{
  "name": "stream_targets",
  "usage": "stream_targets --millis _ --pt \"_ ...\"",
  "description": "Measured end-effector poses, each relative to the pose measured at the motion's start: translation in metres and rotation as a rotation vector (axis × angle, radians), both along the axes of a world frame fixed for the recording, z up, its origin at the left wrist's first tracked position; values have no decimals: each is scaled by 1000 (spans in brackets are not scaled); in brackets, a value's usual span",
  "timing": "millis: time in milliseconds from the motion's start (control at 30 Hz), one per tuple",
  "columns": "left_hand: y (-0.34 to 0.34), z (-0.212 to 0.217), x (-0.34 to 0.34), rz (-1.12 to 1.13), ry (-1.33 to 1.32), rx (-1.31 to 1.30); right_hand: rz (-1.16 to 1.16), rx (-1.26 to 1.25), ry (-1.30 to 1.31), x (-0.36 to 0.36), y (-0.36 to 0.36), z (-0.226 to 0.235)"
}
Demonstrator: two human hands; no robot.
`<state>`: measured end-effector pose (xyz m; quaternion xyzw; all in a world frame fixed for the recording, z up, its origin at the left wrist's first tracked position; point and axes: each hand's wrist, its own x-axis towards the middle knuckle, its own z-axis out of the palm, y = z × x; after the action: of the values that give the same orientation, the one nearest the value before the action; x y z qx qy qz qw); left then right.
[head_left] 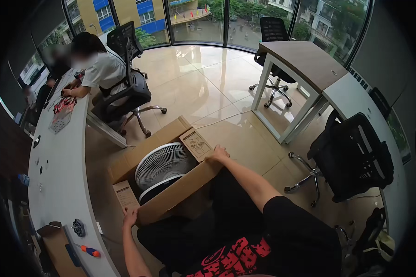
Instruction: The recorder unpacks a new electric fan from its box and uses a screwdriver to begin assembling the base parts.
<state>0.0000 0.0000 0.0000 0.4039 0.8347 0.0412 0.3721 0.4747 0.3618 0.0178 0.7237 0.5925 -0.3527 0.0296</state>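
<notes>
Between my left hand and right hand, both curled over its edge, I should brace the carton evenly.

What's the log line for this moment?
left hand: at big box corner | right hand: gripping big box edge | big box: open, fan grille inside | screwdriver: on table

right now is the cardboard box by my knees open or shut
Open: no flap covers the top of the cardboard box, and a round fan grille and smaller printed carton show inside.
</notes>
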Motion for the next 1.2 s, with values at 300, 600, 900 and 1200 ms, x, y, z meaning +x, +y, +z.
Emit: stream_targets --millis 300,600,900,1200 --pt "-16 1 -102 -190 113 96 95 -389 508 -5 60 -5" --pt "-46 22 -48 891 -979 632 -280 -63 874 21 17 -8" --pt "-38 -13 -30 422 -321 632 373 227 948 38 21 -24" --pt "8 -23 -13 802 -299 577 -25 -34 848 2 15 -12"
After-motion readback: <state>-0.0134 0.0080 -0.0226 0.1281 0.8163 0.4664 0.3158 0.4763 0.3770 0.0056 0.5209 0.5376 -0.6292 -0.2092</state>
